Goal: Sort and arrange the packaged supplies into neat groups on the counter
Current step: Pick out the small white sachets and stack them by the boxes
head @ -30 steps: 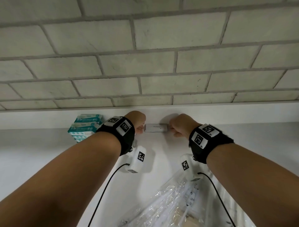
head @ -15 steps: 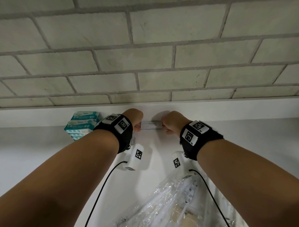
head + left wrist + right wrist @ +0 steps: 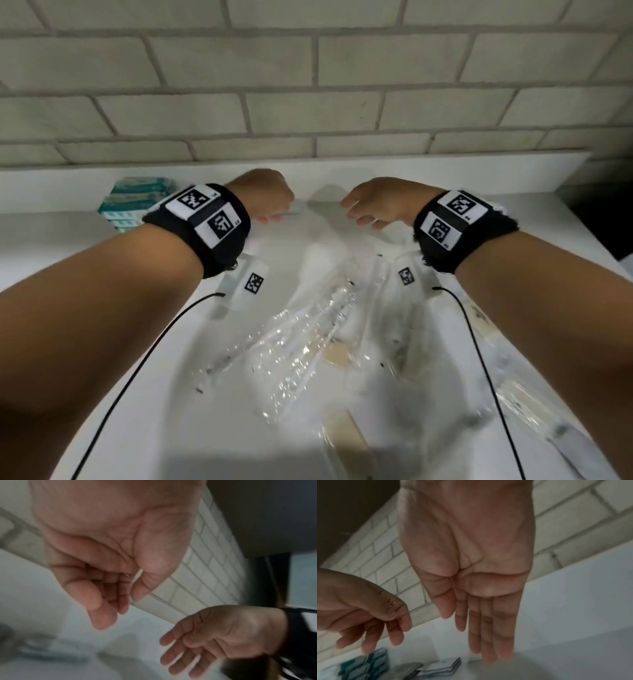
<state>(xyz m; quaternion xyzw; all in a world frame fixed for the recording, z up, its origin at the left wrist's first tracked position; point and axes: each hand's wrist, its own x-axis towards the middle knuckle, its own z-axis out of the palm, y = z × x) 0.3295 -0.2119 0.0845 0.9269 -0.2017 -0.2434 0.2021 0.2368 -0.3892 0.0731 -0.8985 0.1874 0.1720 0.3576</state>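
My left hand (image 3: 274, 214) and right hand (image 3: 359, 214) hover side by side above the white counter (image 3: 68, 246), near the back ledge. Both hold nothing. In the left wrist view the left hand (image 3: 111, 608) has loosely curled fingers, and the right hand (image 3: 185, 654) is spread beside it. The right wrist view shows the right hand (image 3: 481, 639) with straight fingers. Below it, a small stack of white packets (image 3: 443, 667) lies on the counter. Blurred grey packets (image 3: 407, 669) and teal packets (image 3: 363, 665) lie to the left of the stack. The teal packets (image 3: 133, 202) sit behind my left wrist.
A loose heap of clear plastic packages (image 3: 308, 335) covers the counter under and in front of my wrists, running to the right near edge. A tiled wall (image 3: 308, 113) with a white ledge closes the back. Something dark (image 3: 609, 222) stands at the far right.
Both hands have let go of the white packet stack they held between them and have lifted away, fingers now relaxed. The head view has tipped down, showing more of the plastic heap.
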